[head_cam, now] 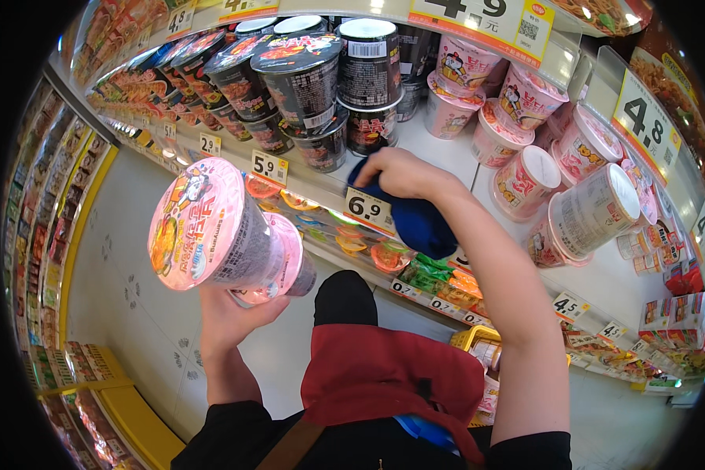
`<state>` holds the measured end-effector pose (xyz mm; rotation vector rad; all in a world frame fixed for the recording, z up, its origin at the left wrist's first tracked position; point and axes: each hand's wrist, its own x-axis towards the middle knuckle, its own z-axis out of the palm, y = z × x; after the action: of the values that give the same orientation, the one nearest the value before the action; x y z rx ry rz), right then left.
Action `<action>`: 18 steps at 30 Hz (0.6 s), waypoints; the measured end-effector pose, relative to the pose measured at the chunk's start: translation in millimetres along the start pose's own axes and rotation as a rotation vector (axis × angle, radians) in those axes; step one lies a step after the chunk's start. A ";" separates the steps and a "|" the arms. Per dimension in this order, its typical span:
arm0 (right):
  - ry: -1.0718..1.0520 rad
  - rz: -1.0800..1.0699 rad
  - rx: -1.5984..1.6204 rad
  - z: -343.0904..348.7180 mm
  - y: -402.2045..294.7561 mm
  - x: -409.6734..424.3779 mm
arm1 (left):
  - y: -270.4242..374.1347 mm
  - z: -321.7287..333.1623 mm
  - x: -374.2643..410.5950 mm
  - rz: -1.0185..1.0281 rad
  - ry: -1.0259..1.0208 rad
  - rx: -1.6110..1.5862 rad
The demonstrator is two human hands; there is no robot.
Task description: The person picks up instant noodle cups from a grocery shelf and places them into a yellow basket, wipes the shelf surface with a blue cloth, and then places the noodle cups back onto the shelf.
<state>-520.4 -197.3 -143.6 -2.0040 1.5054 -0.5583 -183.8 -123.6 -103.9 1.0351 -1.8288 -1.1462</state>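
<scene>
My left hand (235,317) grips two stacked pink Samyang instant noodle cups (195,226), tilted, the upper one's lid facing up. They are out over the aisle, in front of the shelf. On the right, my right hand (400,173) presses a dark blue cloth (426,226) against the shelf's front edge, beside a price tag (371,211). Part of the cloth hangs over that edge. Behind my right hand, black noodle cups (296,76) stand stacked in rows. More pink cups (526,97) stand in stacks on the white shelf (435,138) to the right.
Below, a lower shelf holds bowls (390,257) and green packets (426,276). A yellow basket (467,338) with goods stands on the floor near my right arm. Across the aisle floor (135,235) are more stocked shelves (47,217). An upper shelf edge (382,9) overhangs the cups.
</scene>
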 end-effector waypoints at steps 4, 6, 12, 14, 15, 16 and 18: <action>-0.062 0.093 0.012 -19.2 10.0 -54.3 | 0.7 2.6 -1.8 -0.002 0.022 -0.057; -0.084 0.166 -0.005 -22.7 3.6 -63.4 | -0.8 1.0 -2.4 -0.021 0.006 -0.064; -0.008 0.034 -0.025 -4.3 1.8 -11.9 | 0.3 7.7 1.9 0.018 -0.045 -0.047; 0.016 0.026 -0.015 -2.5 -8.6 12.9 | -3.2 8.9 -0.1 0.048 -0.020 -0.016; 0.024 0.056 0.017 0.7 -11.2 17.1 | -8.0 10.2 -3.0 0.049 -0.017 -0.004; -0.009 0.081 0.036 0.9 -13.8 17.9 | -8.4 11.5 -3.8 0.041 -0.001 -0.021; -0.049 0.103 0.035 -5.3 -14.6 9.5 | -5.6 13.5 -3.2 0.028 0.035 -0.052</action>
<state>-510.5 -204.4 -130.1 -1.8879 1.5491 -0.4862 -192.9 -117.7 -114.2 0.9912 -1.7716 -1.1465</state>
